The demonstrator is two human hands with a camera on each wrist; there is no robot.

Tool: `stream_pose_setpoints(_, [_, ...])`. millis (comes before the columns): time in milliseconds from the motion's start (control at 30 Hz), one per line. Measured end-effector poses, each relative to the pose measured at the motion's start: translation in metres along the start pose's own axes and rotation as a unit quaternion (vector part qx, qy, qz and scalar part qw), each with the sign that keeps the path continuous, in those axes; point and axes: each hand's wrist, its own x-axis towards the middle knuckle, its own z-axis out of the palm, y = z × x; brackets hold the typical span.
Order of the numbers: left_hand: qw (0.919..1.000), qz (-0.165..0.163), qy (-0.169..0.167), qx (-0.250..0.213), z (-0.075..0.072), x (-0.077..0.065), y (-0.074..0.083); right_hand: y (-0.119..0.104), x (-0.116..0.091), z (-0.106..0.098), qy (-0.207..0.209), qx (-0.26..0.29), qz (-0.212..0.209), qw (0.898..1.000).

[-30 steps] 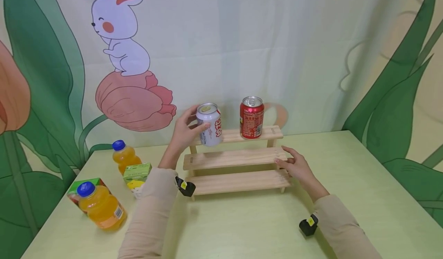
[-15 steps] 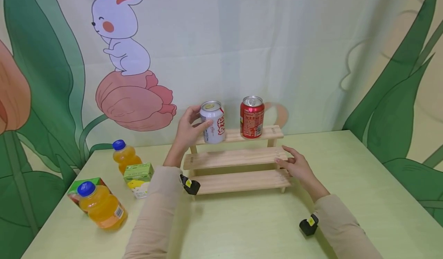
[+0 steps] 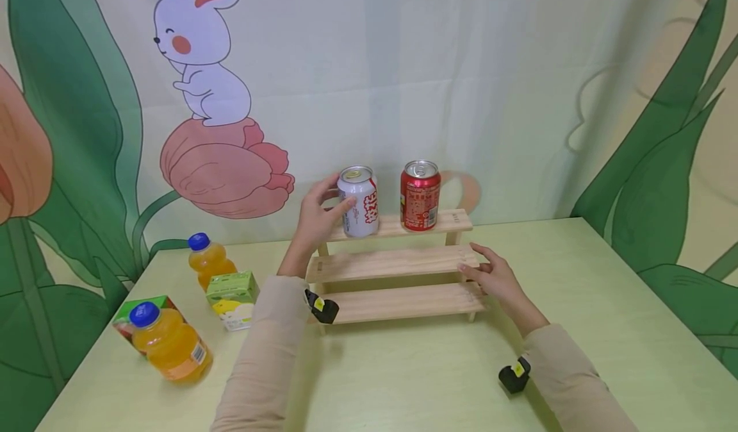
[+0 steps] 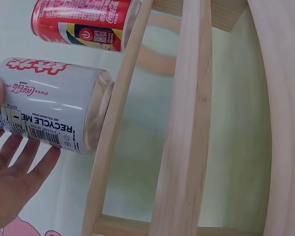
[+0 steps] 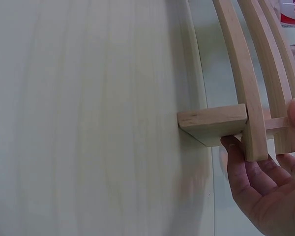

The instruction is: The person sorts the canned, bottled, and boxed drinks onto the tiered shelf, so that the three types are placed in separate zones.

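Observation:
My left hand (image 3: 314, 222) holds a white Coca-Cola can (image 3: 362, 209) between thumb and fingers. The can stands upright at the top step of a three-step wooden rack (image 3: 392, 263), left of centre. In the left wrist view, its base (image 4: 99, 110) is up against the top slat. To its right a red Coca-Cola can (image 3: 420, 200) stands on the same step, a gap apart. My right hand (image 3: 497, 281) grips the rack's right end, thumb on the middle step. The right wrist view has its fingers (image 5: 255, 179) curled around the side frame.
On the table's left side stand two orange juice bottles with blue caps, a rear one (image 3: 209, 262) and a front one (image 3: 171, 348). Between them are a green-and-yellow carton (image 3: 232, 299) and a partly hidden red-and-green carton (image 3: 123, 320). A printed curtain (image 3: 323, 86) hangs behind the table (image 3: 403, 381).
My left hand has moved the white can to the right and slightly back along the top step, nearer the red can. The right hand and the rack have stayed still.

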Motion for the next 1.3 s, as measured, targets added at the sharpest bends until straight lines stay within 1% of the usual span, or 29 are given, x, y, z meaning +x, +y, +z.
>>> stream_pose_setpoints(33, [1.0000, 0.004, 0.000, -0.002, 0.000, 0.000, 0.000, 0.000, 0.000, 0.000, 0.000, -0.001, -0.001, 1.000])
stream_pose_setpoints(133, [1.0000, 0.001, -0.003, -0.007, -0.001, -0.005, 0.015, -0.002, -0.001, 0.000, -0.001, 0.000, -0.003, 1.000])
stream_pose_setpoints(167, [0.9999, -0.002, -0.002, -0.010, -0.001, -0.005, 0.015, -0.003, 0.000, 0.000, -0.001, 0.000, -0.003, 1.000])
stream_pose_setpoints(267, [0.9999, -0.008, -0.001, -0.014, -0.001, -0.005, 0.016, -0.003, 0.000, 0.001, -0.002, 0.001, -0.006, 1.000])
stream_pose_setpoints(367, [0.9999, -0.001, 0.003, -0.011, 0.000, -0.002, 0.004, -0.002, 0.000, 0.001, -0.003, 0.003, -0.007, 1.000])
stream_pose_setpoints(567, [0.9999, 0.006, -0.001, 0.009, -0.001, -0.005, 0.005, -0.002, 0.001, 0.003, -0.005, 0.001, -0.008, 1.000])
stream_pose_setpoints(667, [0.9998, 0.006, -0.007, 0.018, -0.002, -0.009, 0.009, -0.002, 0.000, 0.004, -0.002, 0.005, -0.002, 1.000])
stream_pose_setpoints(733, [0.9997, 0.006, -0.012, 0.022, -0.003, -0.013, 0.016, -0.002, 0.000, 0.004, -0.002, 0.003, -0.002, 1.000])
stream_pose_setpoints(900, [0.9995, 0.014, -0.016, 0.025, -0.006, -0.029, 0.041, -0.002, -0.002, 0.003, -0.001, 0.009, -0.006, 1.000])
stream_pose_setpoints(967, [0.9995, 0.014, -0.018, 0.023, -0.007, -0.035, 0.047, -0.002, -0.003, 0.003, -0.001, 0.012, -0.006, 1.000])
stream_pose_setpoints(1033, [0.9995, 0.013, -0.022, 0.021, -0.008, -0.037, 0.044, -0.002, -0.003, 0.002, -0.002, 0.011, -0.007, 1.000])
stream_pose_setpoints(1133, [0.9995, 0.012, -0.025, 0.012, -0.010, -0.037, 0.030, -0.003, -0.003, 0.002, 0.000, 0.012, -0.008, 1.000])
stream_pose_setpoints(1233, [0.9994, 0.015, -0.027, 0.013, -0.012, -0.037, 0.015, -0.004, -0.003, 0.001, 0.002, 0.012, -0.010, 1.000])
stream_pose_setpoints(1300, [0.9993, 0.021, -0.025, 0.017, -0.014, -0.039, 0.011, -0.004, -0.002, 0.001, 0.001, 0.013, -0.008, 1.000])
